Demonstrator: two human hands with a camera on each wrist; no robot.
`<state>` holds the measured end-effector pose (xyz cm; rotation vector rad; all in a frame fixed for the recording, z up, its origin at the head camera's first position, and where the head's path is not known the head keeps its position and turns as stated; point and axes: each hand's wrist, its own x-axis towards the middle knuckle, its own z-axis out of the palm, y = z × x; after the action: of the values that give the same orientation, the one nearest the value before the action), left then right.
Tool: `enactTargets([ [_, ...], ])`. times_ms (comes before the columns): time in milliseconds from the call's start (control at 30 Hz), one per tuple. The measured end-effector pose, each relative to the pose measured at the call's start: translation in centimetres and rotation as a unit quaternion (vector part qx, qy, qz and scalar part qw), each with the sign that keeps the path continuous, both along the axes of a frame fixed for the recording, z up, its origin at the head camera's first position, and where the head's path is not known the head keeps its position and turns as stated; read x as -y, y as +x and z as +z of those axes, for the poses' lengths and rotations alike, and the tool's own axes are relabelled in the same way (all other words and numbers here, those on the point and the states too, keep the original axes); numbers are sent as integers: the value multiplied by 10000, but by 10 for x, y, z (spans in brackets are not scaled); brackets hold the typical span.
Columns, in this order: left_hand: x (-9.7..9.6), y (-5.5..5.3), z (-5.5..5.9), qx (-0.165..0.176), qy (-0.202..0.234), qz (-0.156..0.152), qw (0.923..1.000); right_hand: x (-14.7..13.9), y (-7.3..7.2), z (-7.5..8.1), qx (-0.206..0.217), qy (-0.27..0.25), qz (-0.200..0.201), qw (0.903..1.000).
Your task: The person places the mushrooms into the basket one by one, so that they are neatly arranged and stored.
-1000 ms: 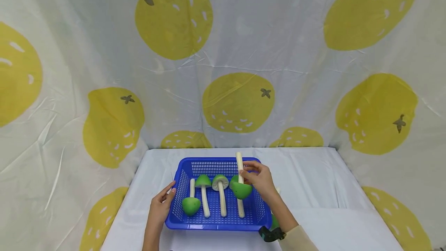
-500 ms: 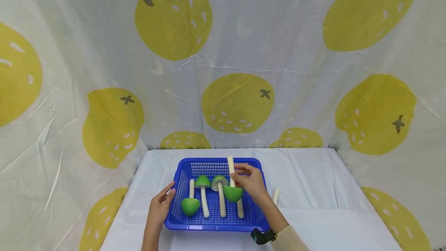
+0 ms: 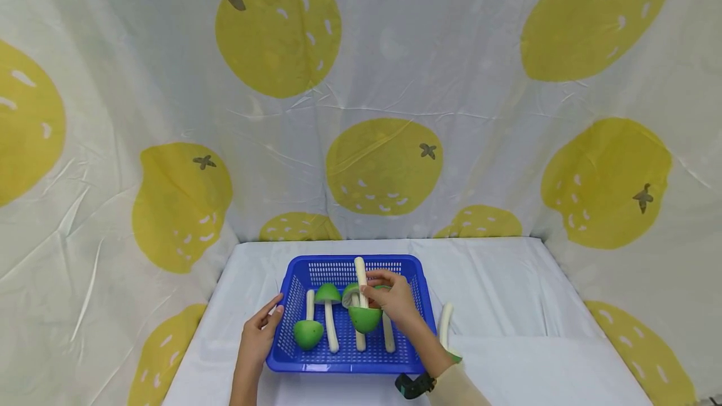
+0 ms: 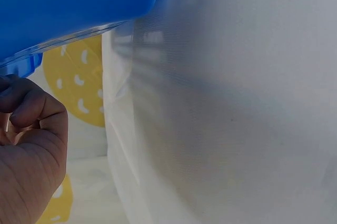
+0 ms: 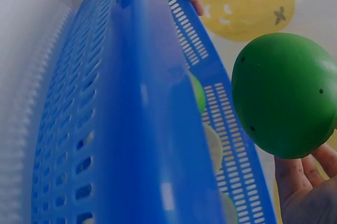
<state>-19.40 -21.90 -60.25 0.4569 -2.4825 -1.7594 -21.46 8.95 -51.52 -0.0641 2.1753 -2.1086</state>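
Note:
A blue plastic basket (image 3: 338, 368) stands on the white-covered table. My left hand (image 3: 258, 337) holds its left rim; in the left wrist view that hand (image 4: 37, 139) has curled fingers by the blue rim. My right hand (image 3: 395, 302) pinches the pale stem of a toy mushroom, its green cap (image 3: 365, 320) hanging down over the basket. In the right wrist view this cap (image 5: 287, 95) is large and round with small dark dots. Inside the basket lie several similar mushrooms, one with its cap (image 3: 308, 334) toward me and another with its cap (image 3: 328, 294) at the back.
Right of the basket another mushroom with a pale stem (image 3: 445, 321) lies on the table, its green cap partly hidden by my right forearm. A white curtain (image 3: 485, 161) printed with yellow lemons encloses the table at the back and sides.
My right hand has moved left with the mushroom, from the basket's right side to over its middle, and slightly lower. The mushroom outside the basket shows more. My left hand stays at the rim.

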Motion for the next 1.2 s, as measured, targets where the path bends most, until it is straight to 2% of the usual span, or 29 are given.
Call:
enactTargets([
  [167,0,0,1,-14,52,31,10000,7,-1,-1,73,-96,120,9999],
  [300,1,-1,1,-39,82,1,10000,12,-4,-8,101,-80,168,9998],
  [533,1,0,0,-51,101,-34,9999,24,-15,-40,112,20,152,9998],
  [600,2,0,0,-51,106,-28,9999,28,-16,-45,112,81,124,9998],
  [1000,2,-1,-2,-48,119,13,9999,45,-16,-58,77,212,237,9995],
  [1200,1,-1,-4,-70,163,14,9998,46,-14,-66,78,486,323,9983],
])
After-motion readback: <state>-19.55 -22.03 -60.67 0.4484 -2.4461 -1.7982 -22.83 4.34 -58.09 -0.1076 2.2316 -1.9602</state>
